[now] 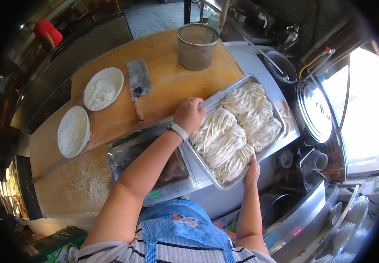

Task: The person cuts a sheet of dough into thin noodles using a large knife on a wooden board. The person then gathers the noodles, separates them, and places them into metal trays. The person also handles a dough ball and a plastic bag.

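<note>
Both hands hold a rectangular metal tray (205,168) loaded with portions of fresh noodles (224,141). My left hand (189,115), with a pale band at the wrist, grips the tray's rim at its upper left side. On the near right side, my right hand (252,172) clasps the rim, its thumb up against the edge and its other fingers hidden beneath. The tray is over the right part of the work surface. Left of it lies a cleaver (139,80) with a wooden handle, and a dark flour-dusted tray (163,164) is under my left forearm.
Two white bowls (104,88) of white powder stand on the wooden board (163,49), near a cylindrical mesh basket (197,49). Loose noodles (94,184) lie at lower left. Pots, a round metal lid (313,111) and stacked dishes line the right. A person in red (47,33) bends far left.
</note>
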Action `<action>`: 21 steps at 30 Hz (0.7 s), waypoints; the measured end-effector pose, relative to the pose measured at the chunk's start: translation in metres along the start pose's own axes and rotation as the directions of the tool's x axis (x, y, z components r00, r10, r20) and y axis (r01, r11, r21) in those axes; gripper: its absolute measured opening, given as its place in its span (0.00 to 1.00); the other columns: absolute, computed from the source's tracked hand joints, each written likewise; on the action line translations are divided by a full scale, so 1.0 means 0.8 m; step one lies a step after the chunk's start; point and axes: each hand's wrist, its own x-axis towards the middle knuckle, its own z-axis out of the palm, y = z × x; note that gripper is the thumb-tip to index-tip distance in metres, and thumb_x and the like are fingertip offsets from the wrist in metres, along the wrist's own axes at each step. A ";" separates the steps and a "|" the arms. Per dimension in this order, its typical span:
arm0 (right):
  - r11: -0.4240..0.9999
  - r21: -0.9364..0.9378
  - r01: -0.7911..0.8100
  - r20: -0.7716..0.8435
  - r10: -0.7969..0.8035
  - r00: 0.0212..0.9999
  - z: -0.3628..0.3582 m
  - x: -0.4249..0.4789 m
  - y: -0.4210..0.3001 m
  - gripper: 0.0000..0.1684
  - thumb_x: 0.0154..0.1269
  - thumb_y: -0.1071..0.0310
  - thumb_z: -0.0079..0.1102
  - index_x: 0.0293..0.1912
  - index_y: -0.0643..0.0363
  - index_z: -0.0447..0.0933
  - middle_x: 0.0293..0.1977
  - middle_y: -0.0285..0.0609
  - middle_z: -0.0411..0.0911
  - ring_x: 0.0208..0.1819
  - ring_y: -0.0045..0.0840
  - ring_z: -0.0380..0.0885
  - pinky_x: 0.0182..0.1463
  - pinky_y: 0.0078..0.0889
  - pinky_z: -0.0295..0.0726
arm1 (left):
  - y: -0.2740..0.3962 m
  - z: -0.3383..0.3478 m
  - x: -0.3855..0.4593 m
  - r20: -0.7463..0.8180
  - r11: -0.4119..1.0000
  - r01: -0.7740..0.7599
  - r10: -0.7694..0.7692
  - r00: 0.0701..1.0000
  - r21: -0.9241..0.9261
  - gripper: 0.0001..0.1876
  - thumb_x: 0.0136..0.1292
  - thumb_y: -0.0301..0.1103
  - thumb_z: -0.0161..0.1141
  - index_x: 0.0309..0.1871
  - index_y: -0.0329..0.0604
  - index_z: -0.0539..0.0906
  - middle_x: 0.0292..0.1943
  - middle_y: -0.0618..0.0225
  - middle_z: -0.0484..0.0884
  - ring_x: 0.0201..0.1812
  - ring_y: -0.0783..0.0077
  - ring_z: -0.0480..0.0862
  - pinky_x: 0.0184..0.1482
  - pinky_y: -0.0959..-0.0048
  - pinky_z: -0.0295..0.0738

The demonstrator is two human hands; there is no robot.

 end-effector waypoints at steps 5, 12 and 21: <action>0.961 -0.267 0.065 0.057 -0.052 0.997 0.096 0.070 -0.021 0.31 0.65 0.50 0.57 0.48 0.73 0.73 0.40 0.41 0.78 0.41 0.23 0.74 0.49 0.24 0.70 | -0.051 -0.070 -0.003 -0.001 0.994 0.060 -0.061 0.998 0.093 0.19 0.61 0.34 0.60 0.53 0.34 0.76 0.50 0.50 0.79 0.52 0.51 0.78 0.55 0.61 0.72; 0.935 -0.354 0.019 0.060 0.002 0.998 0.173 0.124 -0.018 0.29 0.65 0.47 0.56 0.41 0.70 0.77 0.34 0.45 0.79 0.31 0.27 0.79 0.33 0.31 0.80 | -0.062 -0.178 -0.155 0.030 0.972 0.123 -0.119 0.992 -0.201 0.10 0.65 0.28 0.56 0.46 0.35 0.80 0.39 0.57 0.84 0.40 0.61 0.85 0.41 0.70 0.78; 0.891 -0.454 0.005 0.147 0.069 0.987 0.226 0.153 0.007 0.36 0.67 0.37 0.47 0.43 0.66 0.77 0.32 0.44 0.79 0.29 0.29 0.80 0.31 0.32 0.83 | -0.091 -0.227 -0.331 0.151 0.898 0.401 -0.378 0.914 -0.183 0.10 0.66 0.27 0.54 0.47 0.36 0.81 0.37 0.60 0.86 0.38 0.70 0.85 0.42 0.73 0.78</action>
